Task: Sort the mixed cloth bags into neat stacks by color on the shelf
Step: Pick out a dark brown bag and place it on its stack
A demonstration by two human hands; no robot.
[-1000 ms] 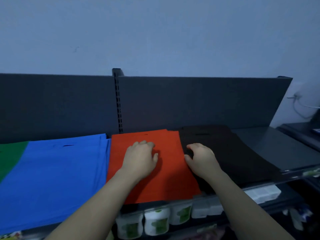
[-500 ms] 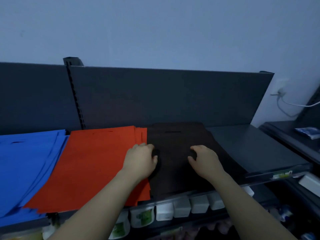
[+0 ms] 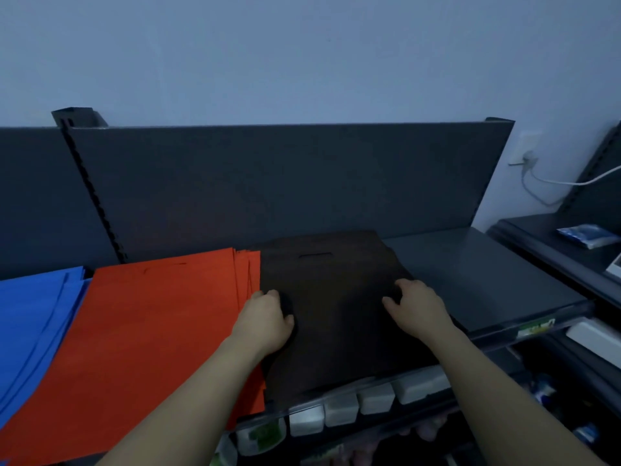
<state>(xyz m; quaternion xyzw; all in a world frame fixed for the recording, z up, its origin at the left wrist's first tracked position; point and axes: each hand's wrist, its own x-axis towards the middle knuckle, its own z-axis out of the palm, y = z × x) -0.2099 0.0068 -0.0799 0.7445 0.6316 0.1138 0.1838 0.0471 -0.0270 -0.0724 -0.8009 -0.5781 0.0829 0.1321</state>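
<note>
left hand grips black bags (beside red bags) | right hand grips same stack

Bag stacks abreast on shelf

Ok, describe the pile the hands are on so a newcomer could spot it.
On the dark grey shelf, bag piles lie side by side. The dark brown stack is the rightmost, beside the orange stack. It alone is near-black, with bare shelf to its right.
</note>
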